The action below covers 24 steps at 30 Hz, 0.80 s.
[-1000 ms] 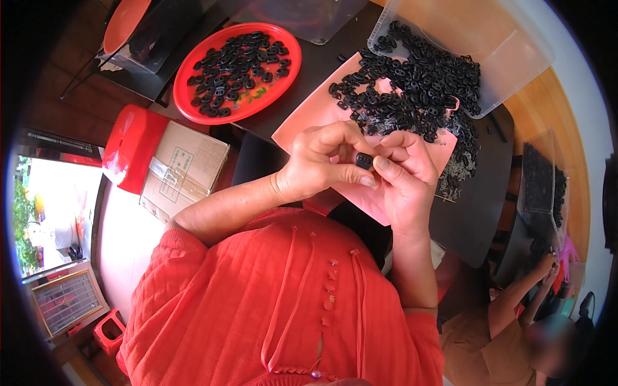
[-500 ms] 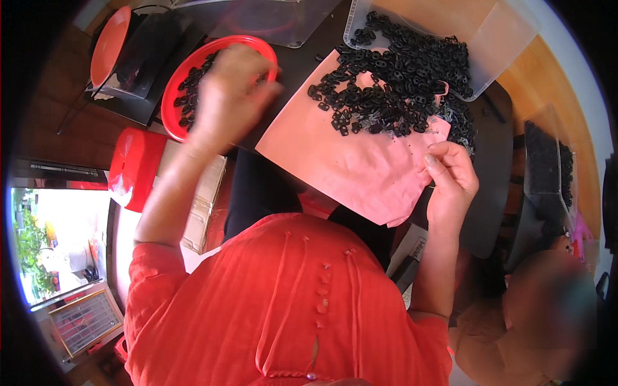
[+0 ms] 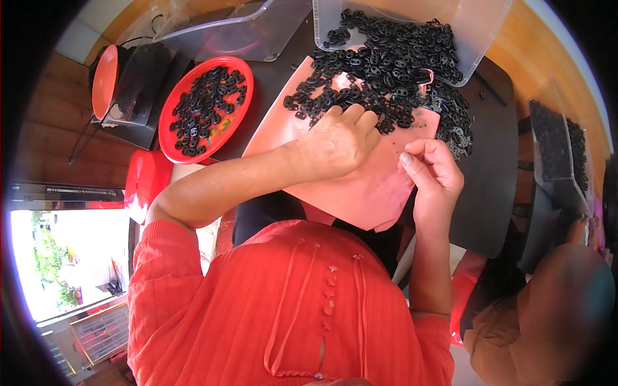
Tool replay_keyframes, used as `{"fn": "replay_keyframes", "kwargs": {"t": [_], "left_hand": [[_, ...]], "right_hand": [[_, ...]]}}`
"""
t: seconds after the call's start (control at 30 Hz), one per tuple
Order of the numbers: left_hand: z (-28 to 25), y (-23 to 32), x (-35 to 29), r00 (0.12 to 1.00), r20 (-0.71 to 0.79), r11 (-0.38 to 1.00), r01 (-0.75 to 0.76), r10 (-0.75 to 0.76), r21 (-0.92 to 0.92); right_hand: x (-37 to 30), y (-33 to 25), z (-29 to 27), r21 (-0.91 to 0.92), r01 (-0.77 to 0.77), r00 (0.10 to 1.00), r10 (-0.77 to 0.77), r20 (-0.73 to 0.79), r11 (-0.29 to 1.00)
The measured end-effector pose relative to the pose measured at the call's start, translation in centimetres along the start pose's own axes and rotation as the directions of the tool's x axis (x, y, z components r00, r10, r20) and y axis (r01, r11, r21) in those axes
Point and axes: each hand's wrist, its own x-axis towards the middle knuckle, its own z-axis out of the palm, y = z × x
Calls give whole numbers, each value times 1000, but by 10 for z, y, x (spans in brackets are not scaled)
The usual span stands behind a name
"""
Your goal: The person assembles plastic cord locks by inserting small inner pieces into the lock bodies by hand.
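Note:
A heap of small black plastic pieces with two holes (image 3: 380, 61) spills from a clear bin onto a pink sheet (image 3: 347, 193). At the heap's near edge my left hand (image 3: 341, 141) is curled, back upward; its fingertips are hidden, so what it grips does not show. Over the sheet's right side, my right hand (image 3: 434, 170) pinches thumb against forefinger; anything between them is too small to make out. Small silvery metal bits (image 3: 458, 138) lie right of the sheet. Loose black pieces also fill much of a red oval plate (image 3: 233, 128) at the left.
The clear bin (image 3: 473, 58) lies at the far side of the dark table (image 3: 486, 186). Another clear container (image 3: 257, 32) stands behind the plate. A bin of black pieces (image 3: 560, 148) is at far right. A person (image 3: 547, 315) is close by at lower right.
My left hand has moved from over the red plate rightward to the heap on the pink sheet. The right hand stays pinched near the sheet's edge. The whole view has shifted a little.

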Motion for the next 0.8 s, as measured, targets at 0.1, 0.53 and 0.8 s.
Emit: {"fn": "replay_keyframes", "kwargs": {"t": [0.1, 0.53, 0.8], "left_hand": [[2, -1, -2, 1000, -3, 999, 26, -26, -22], [-31, 11, -12, 878, 128, 562, 402, -462, -723], [-52, 34, -20, 525, 731, -626, 407, -436, -665]], "right_hand": [[0, -4, -1, 4, -8, 1000, 8, 0, 1000], [-3, 1, 4, -62, 87, 996, -87, 14, 994], [-8, -10, 26, -230, 322, 927, -257, 272, 918]]}}
